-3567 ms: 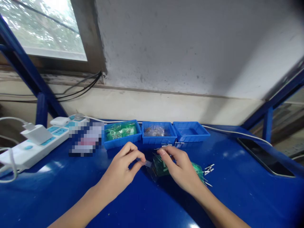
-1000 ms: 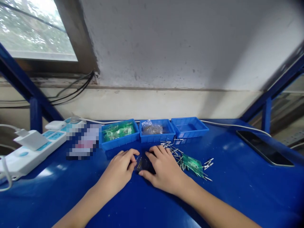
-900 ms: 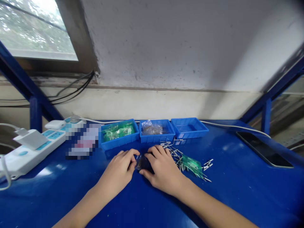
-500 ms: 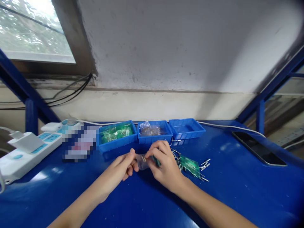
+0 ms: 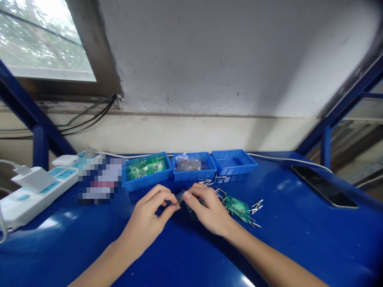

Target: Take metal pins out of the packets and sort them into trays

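Observation:
My right hand (image 5: 208, 207) is closed, its thumb and fingers pinching a small clear plastic bag (image 5: 180, 195). My left hand (image 5: 154, 209) meets it from the left, thumb and index pressed together at the bag's edge; a tiny dark or brassy bit shows at those fingertips, too small to name. Partly under my right palm there is some green plastic, mostly hidden. Just right of that hand, thin metal rivet-like pins (image 5: 221, 195) lie scattered on the blue table (image 5: 179, 255), around a green plastic bag (image 5: 237, 207) with more pins poking out beside it.
Along the wall stand a blue bin (image 5: 149, 181) of green bags, a second blue bin (image 5: 194, 175) with clear bags, and a third blue bin (image 5: 235, 170). A white power strip (image 5: 18, 211) with chargers lies left, a black phone (image 5: 324, 186) right. A white cable (image 5: 287, 159) runs behind.
My left hand has turned from loosely bracing the clear bag to a pinch at its edge. My right thumb has shifted up onto the bag, which is now more covered by fingers.

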Motion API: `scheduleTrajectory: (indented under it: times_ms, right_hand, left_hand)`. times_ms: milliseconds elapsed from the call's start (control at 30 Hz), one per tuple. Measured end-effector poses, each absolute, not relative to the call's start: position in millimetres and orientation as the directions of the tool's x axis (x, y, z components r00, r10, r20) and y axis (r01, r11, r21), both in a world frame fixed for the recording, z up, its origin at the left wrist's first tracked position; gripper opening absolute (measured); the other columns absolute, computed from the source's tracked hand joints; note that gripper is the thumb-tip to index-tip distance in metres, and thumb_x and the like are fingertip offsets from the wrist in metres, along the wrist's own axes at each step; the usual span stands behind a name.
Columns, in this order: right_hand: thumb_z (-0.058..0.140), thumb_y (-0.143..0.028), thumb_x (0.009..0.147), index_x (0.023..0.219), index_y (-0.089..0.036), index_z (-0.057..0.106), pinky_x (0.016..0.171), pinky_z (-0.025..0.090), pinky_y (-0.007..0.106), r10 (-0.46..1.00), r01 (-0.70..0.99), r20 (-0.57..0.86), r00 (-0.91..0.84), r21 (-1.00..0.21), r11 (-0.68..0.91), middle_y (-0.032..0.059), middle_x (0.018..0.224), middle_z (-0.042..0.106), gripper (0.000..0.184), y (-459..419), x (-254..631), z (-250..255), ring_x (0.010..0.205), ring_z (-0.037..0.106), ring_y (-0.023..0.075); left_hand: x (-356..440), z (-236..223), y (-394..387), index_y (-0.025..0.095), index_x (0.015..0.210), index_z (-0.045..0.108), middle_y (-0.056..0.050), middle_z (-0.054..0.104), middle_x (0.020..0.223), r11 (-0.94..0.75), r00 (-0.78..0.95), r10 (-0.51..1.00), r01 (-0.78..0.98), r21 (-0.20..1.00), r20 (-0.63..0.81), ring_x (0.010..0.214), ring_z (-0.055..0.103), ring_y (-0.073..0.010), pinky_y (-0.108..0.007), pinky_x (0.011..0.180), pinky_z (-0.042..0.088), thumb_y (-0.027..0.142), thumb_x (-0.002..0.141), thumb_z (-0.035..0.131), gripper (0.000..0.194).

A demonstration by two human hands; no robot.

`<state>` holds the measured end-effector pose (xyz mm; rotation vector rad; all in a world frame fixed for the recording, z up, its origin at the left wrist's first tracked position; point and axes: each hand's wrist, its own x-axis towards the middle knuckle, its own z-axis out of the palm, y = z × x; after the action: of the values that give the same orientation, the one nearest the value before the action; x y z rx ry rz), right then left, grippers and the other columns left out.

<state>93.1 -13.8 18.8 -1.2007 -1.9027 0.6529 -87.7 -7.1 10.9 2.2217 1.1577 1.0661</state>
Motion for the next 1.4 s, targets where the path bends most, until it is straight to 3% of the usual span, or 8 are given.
scheduleTrajectory:
  times_ms: [200,400,533,700,867,1033,1267,1400]
  right_hand:
    - [0.049,-0.025,0.084,0.075,-0.017,0.061,0.048,0.034,0.021,0.949,0.422,0.290,-0.121,-0.851,0.314,-0.0034,0.056,0.053,0.017,-13.5,90.9,13.4,0.049,0.044,0.0090]
    - [0.049,-0.022,0.085,0.085,-0.019,0.063,0.061,0.045,0.023,0.859,0.458,0.496,-0.122,-0.740,0.493,0.0012,0.074,0.067,0.014,-15.9,94.1,12.0,0.063,0.060,0.0130]
    - [0.047,-0.013,0.081,0.091,-0.021,0.063,0.068,0.049,0.025,0.822,0.447,0.537,-0.189,-0.698,0.559,0.0021,0.082,0.069,0.020,-19.4,93.9,11.5,0.071,0.063,0.0142]
    - [0.052,-0.016,0.080,0.083,-0.019,0.066,0.088,0.044,0.032,0.861,0.383,0.451,-0.234,-0.771,0.508,0.0064,0.100,0.060,0.014,-18.1,93.7,17.0,0.096,0.057,0.0176]
    - [0.048,-0.034,0.087,0.065,-0.017,0.064,0.062,0.044,0.026,0.946,0.399,0.316,-0.071,-0.860,0.318,0.0018,0.071,0.051,0.032,-14.5,89.5,15.6,0.068,0.053,0.0134]
    - [0.051,-0.029,0.087,0.078,-0.018,0.064,0.050,0.040,0.024,0.864,0.475,0.485,0.134,-0.797,0.374,-0.0012,0.060,0.058,0.019,-17.1,97.6,23.6,0.052,0.050,0.0108]
    - [0.060,-0.022,0.082,0.093,-0.019,0.059,0.054,0.046,0.027,0.088,0.785,0.889,0.450,-0.440,0.436,0.0016,0.074,0.061,0.011,-0.5,150.3,53.7,0.056,0.056,0.0119]
    - [0.055,-0.031,0.085,0.093,-0.018,0.063,0.055,0.044,0.026,0.541,0.858,0.831,0.127,-0.366,0.361,-0.0007,0.061,0.059,0.017,16.5,159.3,45.7,0.053,0.054,0.0120]
  left_hand:
    - [-83.0,11.2,-10.2,0.023,0.081,0.061,-0.001,0.051,0.086,-0.532,0.373,0.846,0.540,0.652,0.381,0.077,0.054,-0.0160,-0.027,0.066,0.045,0.030,0.081,0.060,0.007]
    - [-81.3,9.5,-4.0,0.017,0.085,0.063,-0.003,0.056,0.074,-0.076,0.269,0.963,0.283,0.956,-0.003,0.066,0.052,-0.0146,-0.026,0.058,0.041,0.050,0.092,0.033,0.045]
    - [-81.2,9.4,-3.2,0.017,0.083,0.058,0.002,0.052,0.068,-0.028,0.249,0.968,0.153,0.988,-0.011,0.058,0.047,-0.0108,-0.022,0.053,0.037,0.045,0.088,0.047,0.031]
    - [-86.2,9.3,-5.5,0.020,0.080,0.058,0.001,0.053,0.072,-0.431,0.253,0.901,0.410,0.804,0.353,0.064,0.049,-0.0125,-0.025,0.060,0.040,0.029,0.087,0.053,0.012]
    - [-83.0,8.7,-12.2,0.022,0.082,0.062,-0.002,0.054,0.084,-0.708,0.420,0.703,0.495,0.504,0.574,0.081,0.053,-0.0166,-0.030,0.075,0.043,0.020,0.086,0.056,0.007]
    - [-80.3,6.2,-17.2,0.023,0.096,0.060,-0.005,0.054,0.095,-0.663,0.473,0.746,0.586,0.465,0.468,0.091,0.053,-0.0210,-0.039,0.086,0.043,0.026,0.086,0.055,0.011]
    - [-61.3,1.4,-24.3,0.027,0.117,0.051,-0.008,0.050,0.121,-0.616,0.560,0.784,0.647,0.449,0.269,0.110,0.047,-0.0280,-0.049,0.092,0.040,0.036,0.088,0.050,0.031]
    - [-48.0,0.0,-24.1,0.030,0.131,0.040,-0.009,0.037,0.141,-0.670,0.656,0.731,0.640,0.376,0.186,0.127,0.033,-0.0340,-0.056,0.097,0.034,0.046,0.087,0.049,0.048]
